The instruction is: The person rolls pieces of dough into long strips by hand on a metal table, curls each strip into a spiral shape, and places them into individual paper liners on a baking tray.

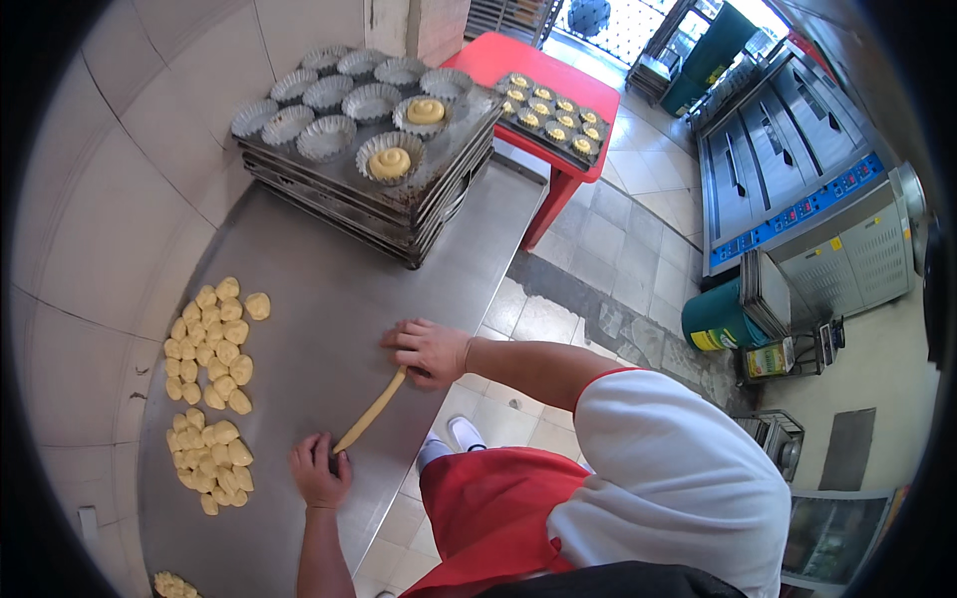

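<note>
A long, thin rope of pale yellow dough [371,411] runs diagonally across the metal worktable [299,299]. My left hand [321,473] is at its near end, the thumb and fingers closed about the tip. At the far end, my right hand [431,351] has its fingers bent over the dough, hiding that tip. To the left of my hands lie many small dough pieces [214,344] in a loose group. A second cluster of dough pieces [211,458] sits nearer me, close to the wall.
Stacked baking trays [424,214] stand at the far end, topped with fluted tins [327,138], two holding coiled dough [389,162]. Beyond, a red table [488,60] carries a tray of filled tins [553,118]. A deck oven [788,149] stands across the tiled floor.
</note>
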Demonstrator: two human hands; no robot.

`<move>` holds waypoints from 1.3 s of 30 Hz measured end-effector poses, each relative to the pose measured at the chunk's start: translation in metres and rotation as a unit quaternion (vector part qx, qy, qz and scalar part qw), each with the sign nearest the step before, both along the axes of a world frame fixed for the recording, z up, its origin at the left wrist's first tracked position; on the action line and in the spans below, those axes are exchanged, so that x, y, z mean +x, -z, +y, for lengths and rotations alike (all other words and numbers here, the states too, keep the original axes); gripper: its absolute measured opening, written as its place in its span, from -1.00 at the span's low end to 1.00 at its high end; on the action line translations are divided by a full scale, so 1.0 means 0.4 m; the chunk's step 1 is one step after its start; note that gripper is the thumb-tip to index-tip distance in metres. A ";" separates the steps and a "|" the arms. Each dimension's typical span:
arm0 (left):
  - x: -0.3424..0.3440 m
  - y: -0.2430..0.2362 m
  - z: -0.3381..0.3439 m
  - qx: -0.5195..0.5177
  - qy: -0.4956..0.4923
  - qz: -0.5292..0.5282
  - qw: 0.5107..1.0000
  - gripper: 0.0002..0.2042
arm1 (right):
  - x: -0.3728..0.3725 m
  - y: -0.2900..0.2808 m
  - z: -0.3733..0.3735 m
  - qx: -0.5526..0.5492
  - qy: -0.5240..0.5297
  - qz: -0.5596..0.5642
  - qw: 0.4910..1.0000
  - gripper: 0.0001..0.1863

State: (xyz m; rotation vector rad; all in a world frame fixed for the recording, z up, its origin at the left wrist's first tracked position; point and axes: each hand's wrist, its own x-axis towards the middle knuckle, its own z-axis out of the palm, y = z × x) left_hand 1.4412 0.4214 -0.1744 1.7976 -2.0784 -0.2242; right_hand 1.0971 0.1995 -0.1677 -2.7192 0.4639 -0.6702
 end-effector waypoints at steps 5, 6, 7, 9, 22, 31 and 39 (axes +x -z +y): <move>-0.041 -0.004 0.065 -0.028 -0.030 0.023 0.999 -0.78 | 0.003 0.021 0.033 0.041 0.035 0.014 0.998 -0.82; -0.058 -0.024 0.070 -0.024 -0.050 0.042 0.998 -0.79 | -0.008 0.012 0.047 0.070 0.065 0.021 0.995 -0.82; -0.067 -0.037 0.076 -0.022 -0.072 0.060 0.995 -0.80 | -0.012 -0.005 0.060 0.097 0.091 0.027 0.991 -0.82; -0.082 -0.027 0.076 -0.032 -0.093 0.081 0.992 -0.85 | -0.024 -0.050 0.098 0.192 0.132 0.004 0.972 -0.83; -0.272 -0.279 -0.113 0.048 0.143 0.441 0.885 -0.70 | 0.114 -0.869 0.191 -0.053 -0.088 0.011 0.995 -0.83; -0.278 -0.387 -0.172 0.103 0.135 0.877 0.450 -0.77 | 0.111 -0.905 0.228 0.241 -0.090 0.175 0.950 -0.91; -0.310 -0.407 -0.120 0.120 0.082 0.743 0.653 -0.79 | 0.170 -0.807 0.228 0.194 0.067 0.094 0.974 -0.90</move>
